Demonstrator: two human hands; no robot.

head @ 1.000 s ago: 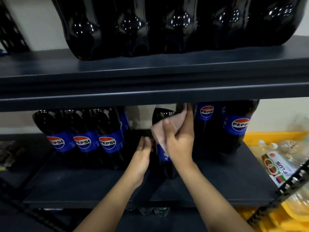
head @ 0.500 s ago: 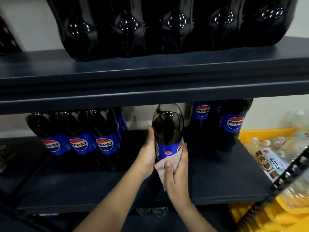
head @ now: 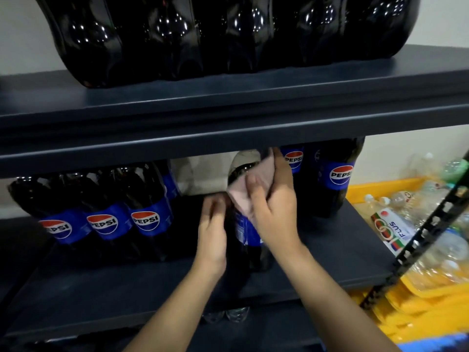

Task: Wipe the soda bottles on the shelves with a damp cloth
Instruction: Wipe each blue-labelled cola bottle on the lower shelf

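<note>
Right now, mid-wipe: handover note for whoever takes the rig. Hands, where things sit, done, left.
Left hand: steadies the centre Pepsi bottle on its left side; blurred, grip unclear.
Right hand: presses the pink cloth on that bottle's upper part, just under the upper shelf edge.
The bottle stands on the lower shelf, apart from the left Pepsi row and the right Pepsi bottles.
Done: this bottle is mid-wipe.
Left: finish it; which others are already wiped cannot be told.

i am in a shop. dark metal shelves (head: 228,107) hold rows of big pepsi bottles (head: 106,212), all the same, lined up side by side. beside them, yellow crates (head: 368,191) are full of clear drink bottles (head: 396,224).
</note>
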